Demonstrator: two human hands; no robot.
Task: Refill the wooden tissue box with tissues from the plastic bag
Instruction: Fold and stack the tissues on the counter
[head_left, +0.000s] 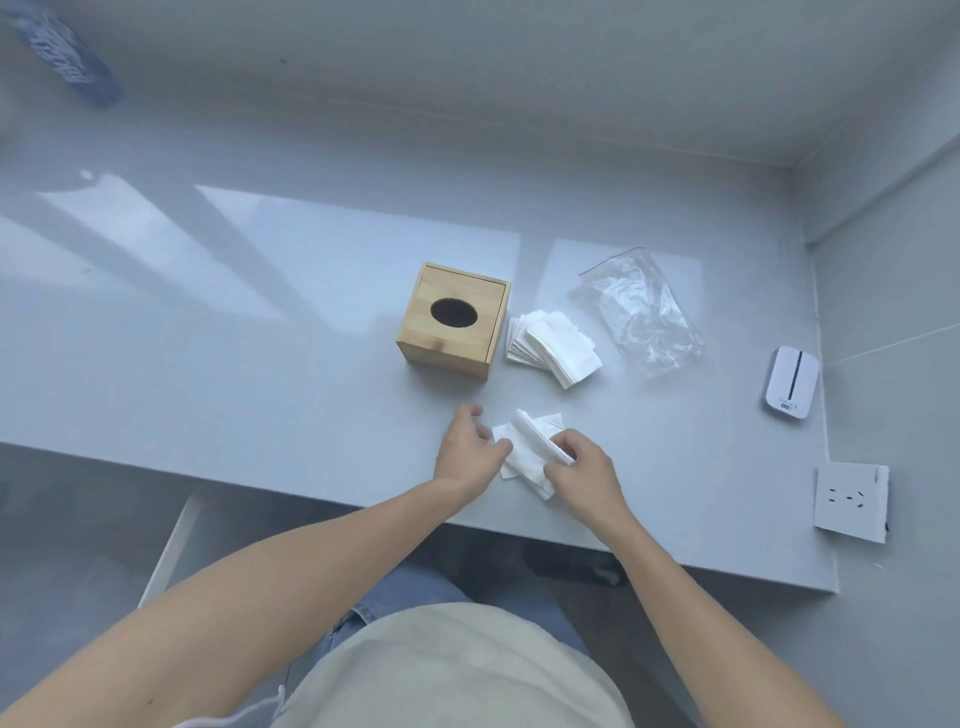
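Note:
A wooden tissue box (453, 321) with a dark oval hole in its top stands on the white table (260, 338). Right of it lies a fanned stack of white tissues (555, 343). Further right lies the clear plastic bag (641, 309), flat and looking empty. Near the table's front edge both hands work on a small bunch of tissues (524, 452). My right hand (582, 473) pinches a folded tissue edge. My left hand (470, 449) presses on the bunch's left side with its fingers curled.
A white pocket device (790, 383) with a dark stripe lies at the table's right edge. A wall socket plate (852, 501) sits on the right. A blue patterned object (72, 57) is at the far left back. Walls close in behind and to the right.

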